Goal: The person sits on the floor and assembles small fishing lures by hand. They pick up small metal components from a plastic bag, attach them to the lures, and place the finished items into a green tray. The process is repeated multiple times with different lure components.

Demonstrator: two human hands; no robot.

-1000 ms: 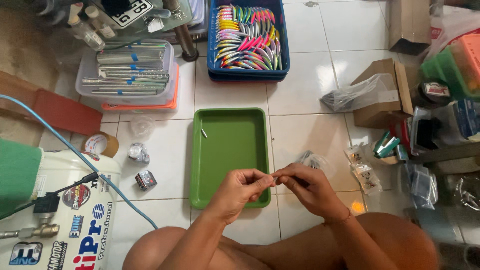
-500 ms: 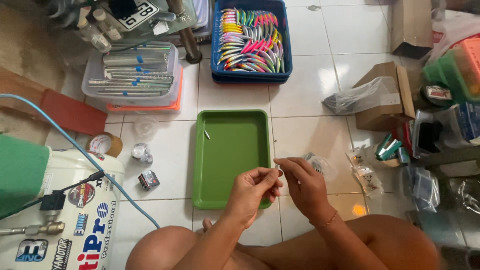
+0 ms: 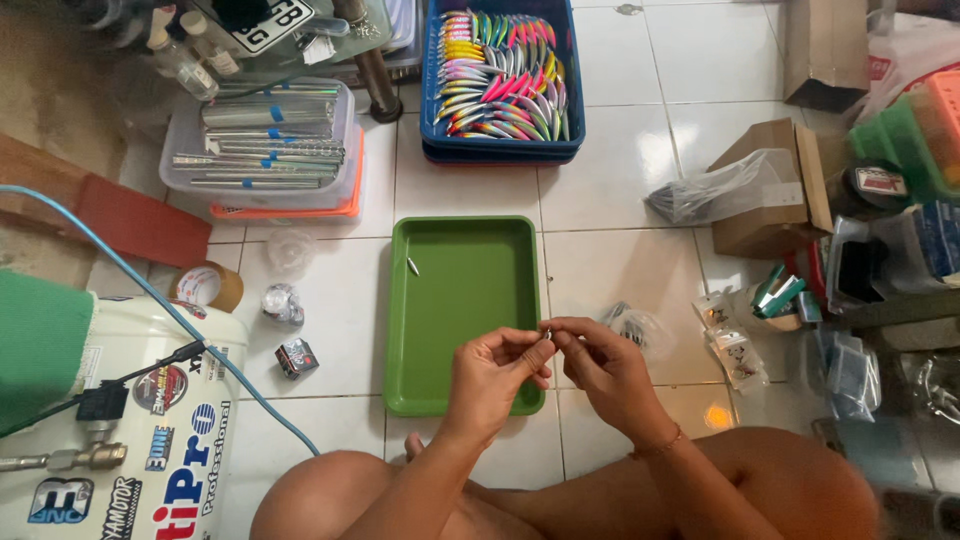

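My left hand (image 3: 495, 372) and my right hand (image 3: 600, 362) meet fingertip to fingertip over the near right corner of a green tray (image 3: 440, 380). Between the fingertips both hands pinch a tiny metal piece (image 3: 547, 334); its shape is too small to tell. A single small silvery item (image 3: 412, 266) lies in the tray near its far left side. A blue bin (image 3: 432, 120) full of several colourful fishing lures stands beyond the tray.
A clear box of silvery lure bodies (image 3: 265, 145) sits at far left. A tape roll (image 3: 205, 286), small wrapped items (image 3: 282, 303) and a white compressor tank (image 3: 130, 420) with blue hose lie left. Small plastic bags (image 3: 630, 325), cardboard boxes (image 3: 765, 190) and clutter crowd the right.
Both hands have stayed together pinching the small piece, drifting slightly right and toward me over the tray's near right corner. The view has shifted a little.
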